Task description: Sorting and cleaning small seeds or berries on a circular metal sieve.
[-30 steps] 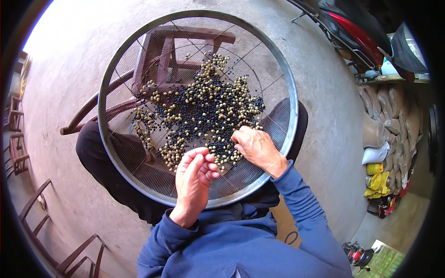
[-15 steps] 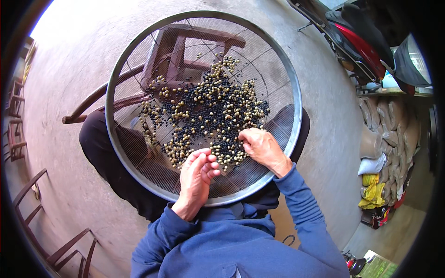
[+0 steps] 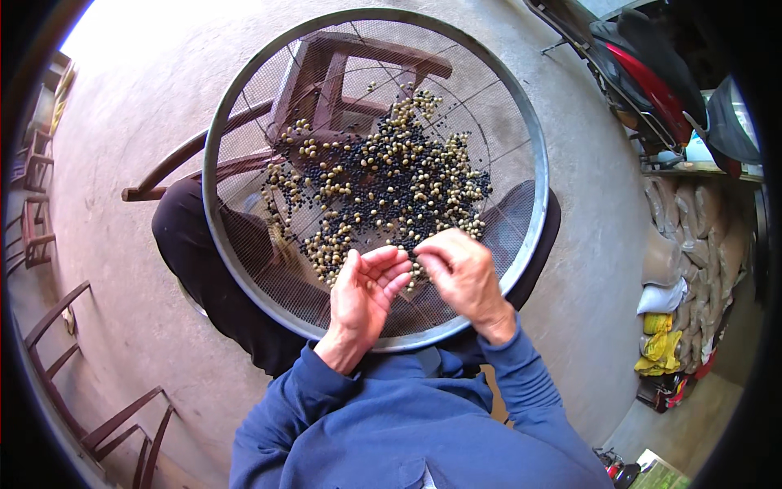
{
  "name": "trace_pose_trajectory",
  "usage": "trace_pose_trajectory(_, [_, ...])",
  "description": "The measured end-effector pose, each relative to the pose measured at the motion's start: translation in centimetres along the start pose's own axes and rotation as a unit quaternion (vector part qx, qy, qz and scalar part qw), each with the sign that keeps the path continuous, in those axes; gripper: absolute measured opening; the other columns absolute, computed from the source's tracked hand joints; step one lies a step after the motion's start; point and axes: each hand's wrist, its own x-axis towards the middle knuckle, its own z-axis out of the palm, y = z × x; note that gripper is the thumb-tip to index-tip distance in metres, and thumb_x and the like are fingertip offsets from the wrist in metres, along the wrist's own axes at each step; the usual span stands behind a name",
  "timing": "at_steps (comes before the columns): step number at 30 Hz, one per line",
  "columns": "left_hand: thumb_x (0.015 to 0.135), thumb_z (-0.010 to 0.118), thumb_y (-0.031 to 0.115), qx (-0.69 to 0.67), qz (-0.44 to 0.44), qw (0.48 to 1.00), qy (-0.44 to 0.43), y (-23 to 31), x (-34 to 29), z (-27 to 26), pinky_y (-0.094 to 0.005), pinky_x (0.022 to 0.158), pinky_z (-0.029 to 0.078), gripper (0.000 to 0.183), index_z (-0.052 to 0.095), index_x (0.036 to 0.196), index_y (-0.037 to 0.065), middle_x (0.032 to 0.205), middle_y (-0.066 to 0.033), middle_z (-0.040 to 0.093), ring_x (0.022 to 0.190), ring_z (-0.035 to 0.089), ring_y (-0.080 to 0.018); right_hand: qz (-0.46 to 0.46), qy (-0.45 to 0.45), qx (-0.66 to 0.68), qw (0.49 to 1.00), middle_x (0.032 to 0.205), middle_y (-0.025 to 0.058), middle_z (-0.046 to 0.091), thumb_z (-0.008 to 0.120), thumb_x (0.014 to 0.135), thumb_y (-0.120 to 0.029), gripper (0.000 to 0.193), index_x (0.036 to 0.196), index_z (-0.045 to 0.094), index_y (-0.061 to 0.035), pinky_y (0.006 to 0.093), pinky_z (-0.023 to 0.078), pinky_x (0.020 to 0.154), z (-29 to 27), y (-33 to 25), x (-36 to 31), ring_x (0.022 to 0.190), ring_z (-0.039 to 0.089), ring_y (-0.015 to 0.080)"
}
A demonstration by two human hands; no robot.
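A wide round mesh sieve (image 3: 538,167) with a grey rim rests across my lap. Spread over its mesh are many small black beans (image 3: 376,186) mixed with larger pale, tan beans (image 3: 326,254). Over the near part of the sieve, my left hand (image 3: 368,295) is turned palm up, slightly cupped, with the thumb apart; no beans show in its palm. Right beside its fingertips, my right hand (image 3: 466,281) is palm down with thumb and fingers pinched together. Whatever the pinch may hold is hidden.
Beneath the sieve, a dark wooden chair or stool frame (image 3: 326,90) shows through the mesh. More wooden chairs (image 3: 122,420) line the left side. At the right stand a red and black motorbike (image 3: 652,81) and stacked filled sacks (image 3: 688,261). The floor (image 3: 106,269) is concrete.
My right hand has come up from the beans and moved in to my left fingertips. My left hand has opened from a pinch into a cupped palm. The whole view has shifted slightly.
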Motion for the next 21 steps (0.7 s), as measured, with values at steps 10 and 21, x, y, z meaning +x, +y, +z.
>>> trace_pose_trajectory(10, [0.111, 0.037, 0.045, 0.029, 0.038, 0.997, 0.056, 0.5, -1.2, 0.4, -0.0409, 0.094, 0.057, 0.056, 0.066, 0.117, -0.003, 0.114, -0.0173, 0.071, 0.103, 0.069, -0.0275, 0.022, -0.090, -0.178, 0.980, 0.088, 0.0104, 0.065, 0.073, 0.083, -0.007, 0.012, 0.094, 0.067, -0.0066, 0.0424, 0.056, 0.073, 0.0, 5.9, -0.8, 0.082, 0.068, 0.0320])
trace_pose_trajectory(21, [0.111, 0.040, 0.042, 0.059, 0.028, 0.994, 0.086, 0.3, -1.0, 0.3, -0.0386, 0.093, 0.056, 0.052, 0.063, 0.120, -0.003, 0.114, -0.0159, 0.069, 0.102, 0.067, -0.0239, 0.045, -0.061, -0.090, 0.993, 0.079, 0.0110, 0.064, 0.070, 0.082, -0.002, 0.005, 0.087, 0.067, -0.0031, 0.0386, 0.053, 0.067, -0.1, 4.8, -0.4, 0.073, 0.066, 0.0273])
